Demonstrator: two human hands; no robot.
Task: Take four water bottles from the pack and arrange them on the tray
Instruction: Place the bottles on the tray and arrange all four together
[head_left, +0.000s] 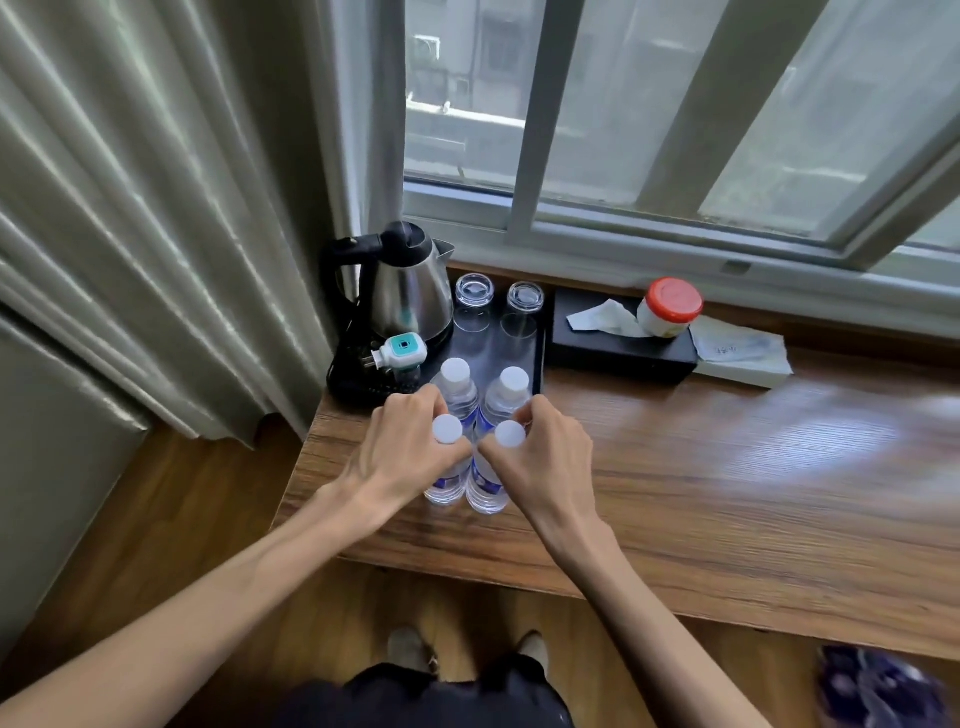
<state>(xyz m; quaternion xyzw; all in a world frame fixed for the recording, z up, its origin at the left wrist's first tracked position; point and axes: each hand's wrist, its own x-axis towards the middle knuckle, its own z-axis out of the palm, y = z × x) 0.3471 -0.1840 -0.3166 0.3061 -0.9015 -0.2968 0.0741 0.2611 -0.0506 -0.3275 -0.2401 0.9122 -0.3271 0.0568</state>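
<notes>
Several clear water bottles with white caps and blue labels stand in a tight two-by-two group at the front of a black tray (538, 358). My left hand (400, 452) grips the front left bottle (447, 430) around its neck. My right hand (540, 457) grips the front right bottle (510, 434) the same way. The back left bottle (456, 371) and back right bottle (513, 380) stand upright behind them, untouched. The pack (878, 691) lies blurred on the floor at the lower right.
On the tray's back stand a steel kettle (410, 291) with a plug (400, 351) and two upturned glasses (474, 293) (524, 300). A black tissue box (618, 348) with a red-lidded jar (670, 309) sits to the right. The wooden counter (727, 467) runs under the window; curtain (156, 208) at left.
</notes>
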